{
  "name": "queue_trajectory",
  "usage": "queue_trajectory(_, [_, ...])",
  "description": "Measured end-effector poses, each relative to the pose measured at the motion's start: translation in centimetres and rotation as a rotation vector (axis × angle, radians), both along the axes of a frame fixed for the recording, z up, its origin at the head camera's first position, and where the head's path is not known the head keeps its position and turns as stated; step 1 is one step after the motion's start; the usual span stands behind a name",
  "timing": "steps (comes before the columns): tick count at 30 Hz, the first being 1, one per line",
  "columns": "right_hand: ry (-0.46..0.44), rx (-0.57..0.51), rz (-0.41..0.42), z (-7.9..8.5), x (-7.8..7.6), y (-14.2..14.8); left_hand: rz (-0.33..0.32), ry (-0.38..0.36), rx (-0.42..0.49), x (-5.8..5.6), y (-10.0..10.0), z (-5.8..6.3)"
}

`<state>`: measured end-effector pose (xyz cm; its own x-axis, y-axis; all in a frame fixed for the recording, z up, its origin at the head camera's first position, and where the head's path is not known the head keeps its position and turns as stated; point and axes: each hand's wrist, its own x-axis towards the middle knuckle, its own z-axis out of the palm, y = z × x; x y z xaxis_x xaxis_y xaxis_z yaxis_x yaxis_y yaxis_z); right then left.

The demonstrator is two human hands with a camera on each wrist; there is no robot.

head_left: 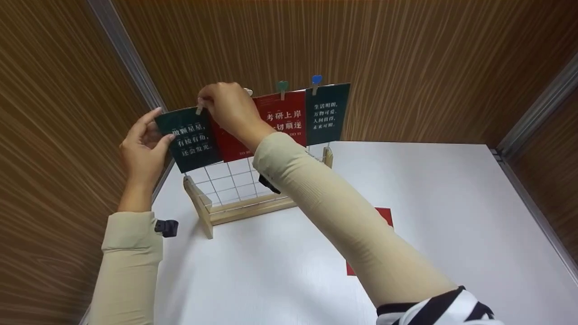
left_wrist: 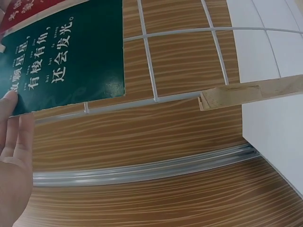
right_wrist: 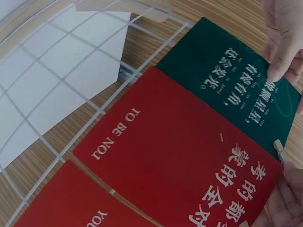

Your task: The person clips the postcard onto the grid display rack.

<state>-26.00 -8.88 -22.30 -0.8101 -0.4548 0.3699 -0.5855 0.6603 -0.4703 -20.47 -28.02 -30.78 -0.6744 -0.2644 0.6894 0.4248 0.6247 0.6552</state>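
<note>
At the left end of a white wire grid (head_left: 228, 175) hangs a dark green card (head_left: 192, 123) with white lettering. My left hand (head_left: 143, 151) pinches its left edge, thumb on the front and fingers behind. My right hand (head_left: 231, 104) pinches a small wooden clothespin (head_left: 199, 109) on the card's top edge. In the right wrist view, this clothespin (right_wrist: 280, 150) sits near the corner where the green card meets a red card (right_wrist: 161, 146). My right hand and forearm cover much of that red card in the head view.
Another red card (head_left: 293, 100) hangs under a green heart clip (head_left: 282, 85), and a second green card (head_left: 333, 95) under a blue heart clip (head_left: 316, 79). A wooden stand (head_left: 253, 210) supports the grid on the white table (head_left: 429, 189). Red pieces (head_left: 384, 215) show beside my right forearm.
</note>
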Motion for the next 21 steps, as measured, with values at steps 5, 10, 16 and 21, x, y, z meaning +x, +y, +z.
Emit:
queue_trajectory(5, [-0.003, -0.024, 0.014, -0.3, -0.1, 0.1, 0.054, 0.007, 0.035, -0.3, 0.3, -0.2])
queue_trajectory(10, [-0.002, -0.058, 0.036, -0.7, -0.4, 0.2, 0.076, 0.012, 0.062, -0.5, 0.5, -0.2])
queue_trajectory(16, [0.008, -0.087, 0.060, -1.2, -0.6, 0.2, 0.077, 0.021, 0.061, -0.6, 0.4, -0.3])
queue_trajectory(21, [0.027, -0.091, 0.080, -1.5, -0.7, 0.3, 0.080, 0.023, 0.057, -0.8, 0.2, -0.4])
